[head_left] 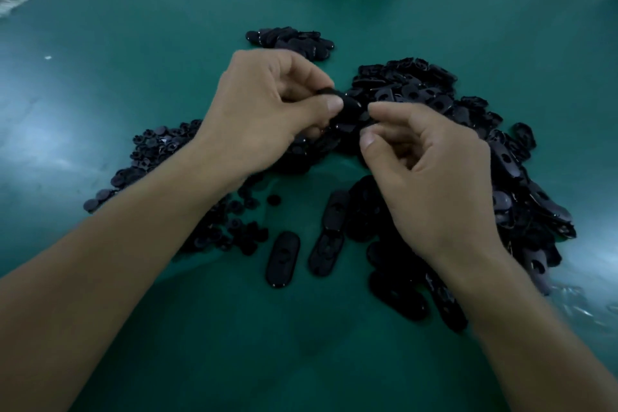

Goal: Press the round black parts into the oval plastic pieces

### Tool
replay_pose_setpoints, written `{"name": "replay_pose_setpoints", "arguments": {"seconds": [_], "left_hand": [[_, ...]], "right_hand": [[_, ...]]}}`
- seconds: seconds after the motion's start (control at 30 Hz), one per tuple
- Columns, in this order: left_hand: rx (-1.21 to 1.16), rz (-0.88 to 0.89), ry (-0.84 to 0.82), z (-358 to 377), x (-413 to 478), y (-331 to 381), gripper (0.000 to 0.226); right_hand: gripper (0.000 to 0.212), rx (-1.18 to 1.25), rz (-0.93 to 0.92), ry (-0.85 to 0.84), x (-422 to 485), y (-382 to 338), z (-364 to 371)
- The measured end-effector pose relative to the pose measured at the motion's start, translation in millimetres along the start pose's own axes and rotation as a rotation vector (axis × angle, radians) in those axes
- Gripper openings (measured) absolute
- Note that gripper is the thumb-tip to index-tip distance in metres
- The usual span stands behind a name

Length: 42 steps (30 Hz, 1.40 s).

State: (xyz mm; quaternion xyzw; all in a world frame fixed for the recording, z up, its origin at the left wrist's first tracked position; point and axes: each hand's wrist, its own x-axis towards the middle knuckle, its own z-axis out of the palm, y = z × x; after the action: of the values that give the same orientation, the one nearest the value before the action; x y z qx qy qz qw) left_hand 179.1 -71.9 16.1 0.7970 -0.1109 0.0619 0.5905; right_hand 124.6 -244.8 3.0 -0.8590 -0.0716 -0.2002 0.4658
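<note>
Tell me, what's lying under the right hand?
Several black oval pieces lie on the green mat beneath the right hand. Whatever sits directly below the palm and wrist is covered.

Green table (pixel 100 77) under heaps of round black parts (pixel 160 157) and oval plastic pieces (pixel 418 90) (some ovals loose)

Green table (pixel 133 77), pale light glare at left and right edges.
</note>
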Motion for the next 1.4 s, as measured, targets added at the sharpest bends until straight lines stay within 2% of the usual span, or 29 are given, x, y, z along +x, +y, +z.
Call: {"name": "replay_pose_setpoints", "arguments": {"seconds": [0.2,0.43,0.57,0.73,0.87,1.0,1.07,1.2,1.4], "left_hand": [[0.093,-0.065,0.22,-17,50,-11,0.015],[0.316,-0.192,0.216,-9,93,-27,0.016],[0.426,-0.182,0.23,-11,99,-35,0.016],[0.555,-0.108,0.247,-11,103,-45,0.013],[0.547,-0.099,0.304,-11,103,-44,0.03],[0.478,-0.048,0.298,-7,86,-26,0.008],[0.457,-0.026,0.258,-6,71,-18,0.018],[0.366,0.021,0.153,-3,36,-3,0.01],[0.297,0.066,0.123,0,-2,-2,0.011]], "right_hand": [[0.008,-0.247,-0.1,0.005,-3,0,1],[0.038,-0.452,-0.122,-0.207,-4,-1,2],[0.041,-0.514,-0.183,-0.231,-1,-6,9],[0.041,-0.583,-0.159,-0.285,1,-4,15],[0.03,-0.606,-0.139,-0.252,1,-5,15],[0.022,-0.598,-0.121,-0.245,2,-4,13],[0.023,-0.599,-0.107,-0.251,2,-4,12],[0.024,-0.605,-0.103,-0.267,4,-3,12],[0.027,-0.598,-0.119,-0.256,5,-3,11]]}}
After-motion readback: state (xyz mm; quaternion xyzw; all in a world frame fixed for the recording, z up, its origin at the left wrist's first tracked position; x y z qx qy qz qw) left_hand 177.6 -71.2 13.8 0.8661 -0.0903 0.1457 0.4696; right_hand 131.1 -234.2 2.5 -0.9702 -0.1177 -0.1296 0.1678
